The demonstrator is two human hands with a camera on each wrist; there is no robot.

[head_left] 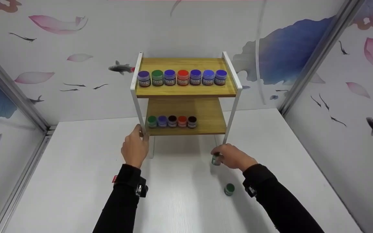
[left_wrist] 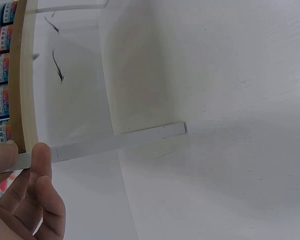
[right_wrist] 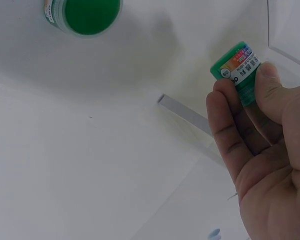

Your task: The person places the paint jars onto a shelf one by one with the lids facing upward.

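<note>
A two-tier wooden rack (head_left: 186, 91) with a white frame stands at the back of the white table. My left hand (head_left: 140, 135) grips the rack's front left leg (left_wrist: 120, 141), thumb and fingers curled round it at the lower board. My right hand (head_left: 220, 157) pinches a small green paint jar (right_wrist: 235, 64) between thumb and fingers, low over the table by the front right leg (head_left: 228, 134). A second green jar (head_left: 229, 189) stands on the table nearer me, beside my right forearm, and it also shows from above in the right wrist view, jar (right_wrist: 85, 15).
Several purple, blue, green and red jars (head_left: 182, 77) line the top board. Several more jars (head_left: 172, 121) sit on the left of the lower board, with bare wood (head_left: 210, 121) to their right. Painted walls close in the table (head_left: 76, 181) on three sides.
</note>
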